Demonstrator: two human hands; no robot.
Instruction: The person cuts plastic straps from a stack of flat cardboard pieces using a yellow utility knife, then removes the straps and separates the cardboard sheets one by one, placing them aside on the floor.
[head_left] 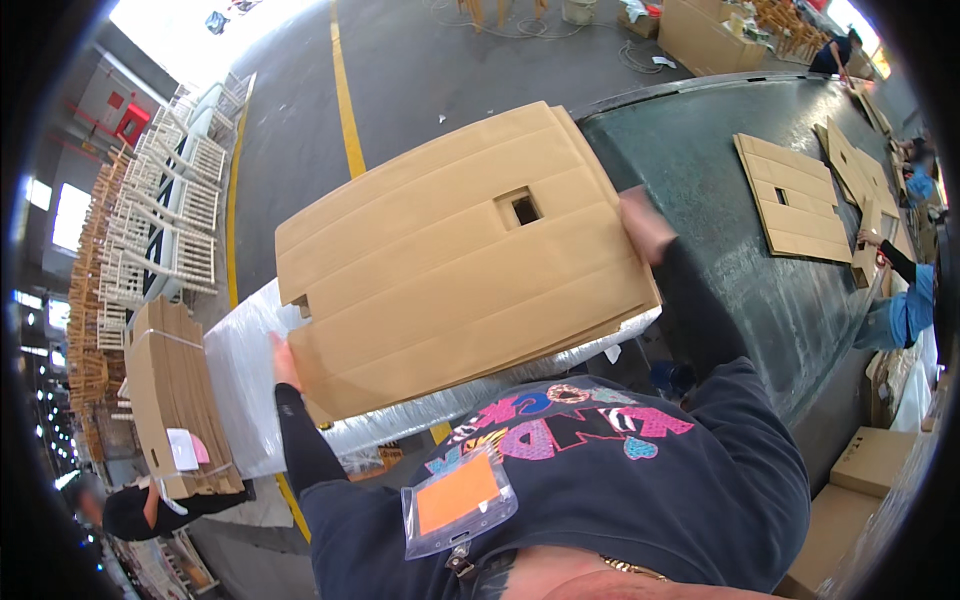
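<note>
A stack of flat brown cardboard sheets (430, 260) lies before me, tilted, with a square cut-out at its upper right and a notch at its left edge. My left hand (285, 362) is closed on the stack's lower left edge, its fingers partly hidden. At the opposite edge, my right hand (648, 226) grips the side and is blurred by motion. Beneath the cardboard shows a surface covered in silvery plastic film (240, 370).
A large green-topped table (690, 190) stands to the right, bearing more cardboard sheets (795, 200). Co-workers are at its far side and right end. Strapped cardboard (170, 390) stands at the left, near another person (130, 512). White chair frames (185, 210) line the yellow-marked floor.
</note>
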